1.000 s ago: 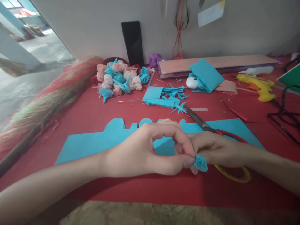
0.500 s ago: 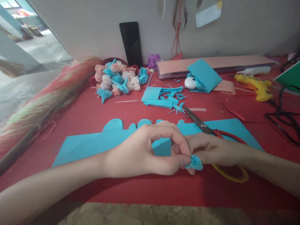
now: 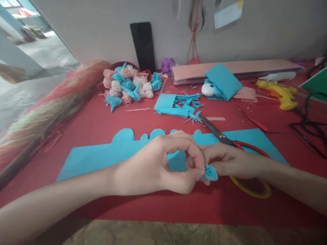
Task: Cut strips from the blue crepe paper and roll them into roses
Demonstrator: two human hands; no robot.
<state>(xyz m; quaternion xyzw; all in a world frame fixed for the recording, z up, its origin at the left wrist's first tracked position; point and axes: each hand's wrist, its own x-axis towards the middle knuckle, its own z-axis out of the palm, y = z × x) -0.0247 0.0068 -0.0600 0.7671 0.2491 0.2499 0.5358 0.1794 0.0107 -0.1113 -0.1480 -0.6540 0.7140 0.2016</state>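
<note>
A small blue crepe paper flower [image 3: 211, 173] is pinched between the thumb and forefinger of my left hand [image 3: 163, 166]. My right hand [image 3: 232, 160] is closed against the flower's other side, its fingertips partly hidden behind the left hand. Beneath both hands lies a long blue paper sheet [image 3: 94, 160] with rounded pieces along its far edge. Scissors [image 3: 222, 137] with red and yellow handles rest partly under my right hand, blades pointing away. Beyond them are cut blue paper strips [image 3: 176, 107].
Pink, white and blue paper flowers [image 3: 127, 83] are heaped at the back left. A black phone [image 3: 143, 46] leans on the wall. Folded blue paper [image 3: 224, 81], a yellow glue gun [image 3: 283, 95] and a black cable [image 3: 306, 126] lie right. A reddish, fibrous broom [image 3: 51, 102] lies left.
The flower and the fingers around it have shifted slightly left and up, and the flower looks turned a little. Everything else stays where it was.
</note>
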